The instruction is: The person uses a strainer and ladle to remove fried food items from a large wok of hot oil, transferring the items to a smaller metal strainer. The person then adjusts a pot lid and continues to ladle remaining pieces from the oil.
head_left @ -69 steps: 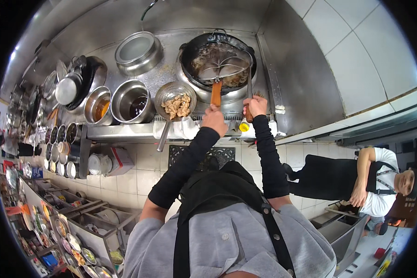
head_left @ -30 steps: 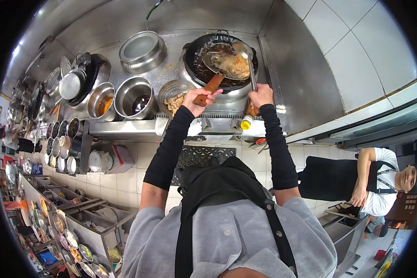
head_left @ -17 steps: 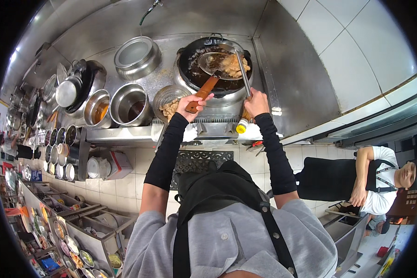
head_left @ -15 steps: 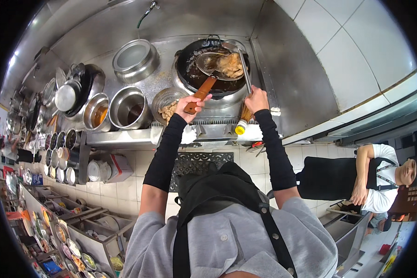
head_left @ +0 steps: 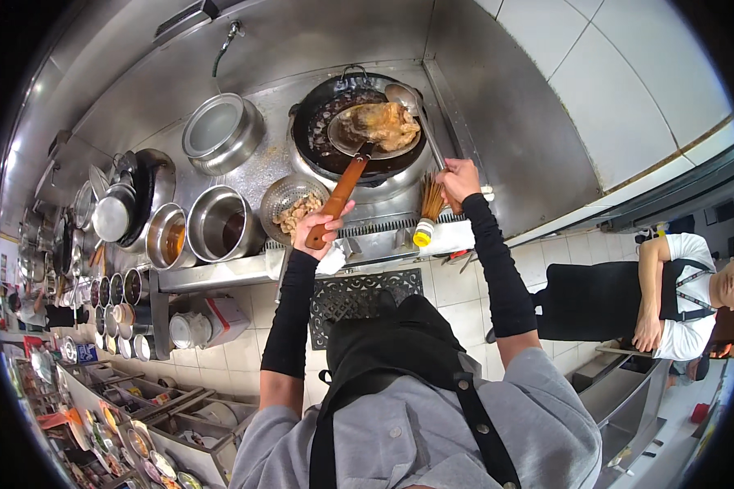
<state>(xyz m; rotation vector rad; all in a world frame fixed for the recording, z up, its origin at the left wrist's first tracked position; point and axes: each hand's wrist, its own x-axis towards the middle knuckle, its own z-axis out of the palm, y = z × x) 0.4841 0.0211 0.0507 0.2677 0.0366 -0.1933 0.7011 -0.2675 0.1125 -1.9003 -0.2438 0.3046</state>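
Observation:
My left hand is wrapped round the wooden handle of a round skimmer, which sits over the dark wok on the stove. Golden-brown pieces of fried food lie heaped on the skimmer, and dark oil shows around it. With my right hand I grip the shaft of a metal ladle; its bowl is at the food's far right side. Close to my right hand rests a bamboo brush with a yellow-and-white end. A perforated strainer holding pale pieces of food stands left of the wok.
Left of the strainer stand two steel pots, with a lidded pot behind them. Stacked woks and pans are farther left. A tap hangs from the back wall. At the right a co-worker in a black apron stands with arms folded.
The food has shifted leftward and now covers more of the skimmer. The ladle's bowl has come round to the food's far right side. My view has shifted slightly.

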